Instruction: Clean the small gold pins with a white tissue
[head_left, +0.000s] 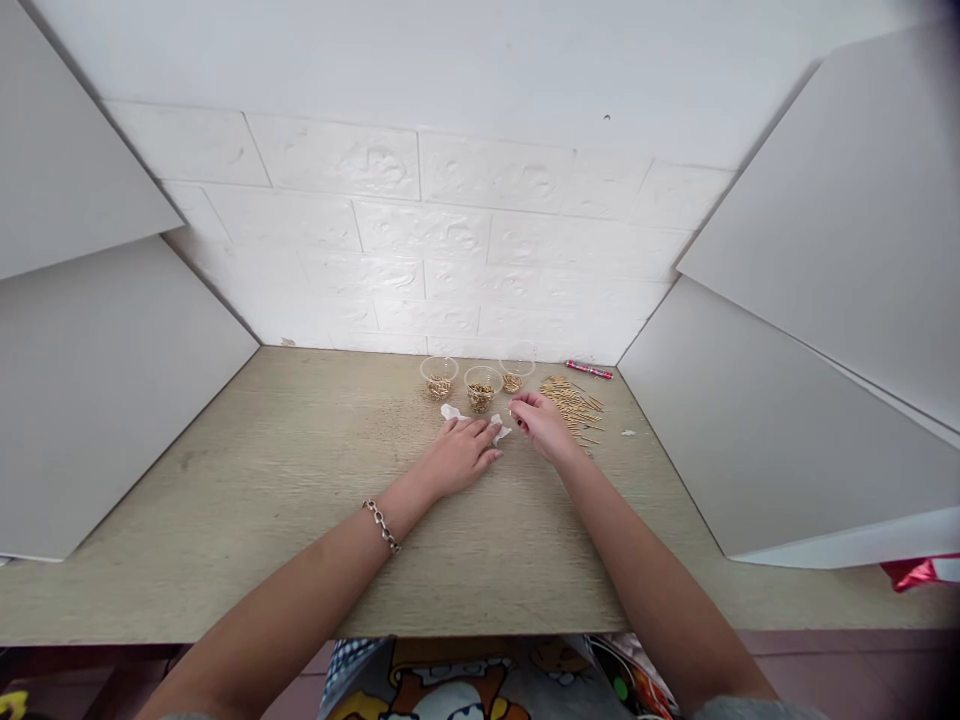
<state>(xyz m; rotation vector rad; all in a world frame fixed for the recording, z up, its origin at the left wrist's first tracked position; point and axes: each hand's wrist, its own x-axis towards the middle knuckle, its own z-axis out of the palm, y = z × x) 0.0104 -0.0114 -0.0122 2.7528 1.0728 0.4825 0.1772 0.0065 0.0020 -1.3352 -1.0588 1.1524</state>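
The left hand (461,455) lies flat on the board, fingers slightly spread, pressing on a white tissue (452,412) that shows on both sides of it; I cannot tell whether that is one piece or two. The right hand (544,425) hovers just beside it, thumb and fingertips (514,408) pinched together; whatever they hold, if anything, is too small to tell. There are three clear plastic cups on the table (337,450), in a row near the wall: the left cup (439,380) and the middle cup (483,390) each hold a heap of short gold pins (480,398), and the right cup (517,368) stands a little further back with a smaller heap. One loose pile of the same pins (570,405) lies to the right of the cups, spread in rough parallel, just ahead of the right hand; one red pen (589,370) lies behind that pile, near the wall. One white scrap (627,433) sits right of the pile; one chain bracelet (381,526) circles the left wrist; a white brick-pattern wall (420,230) rises behind the table, with grey panels (810,420) at the sides.
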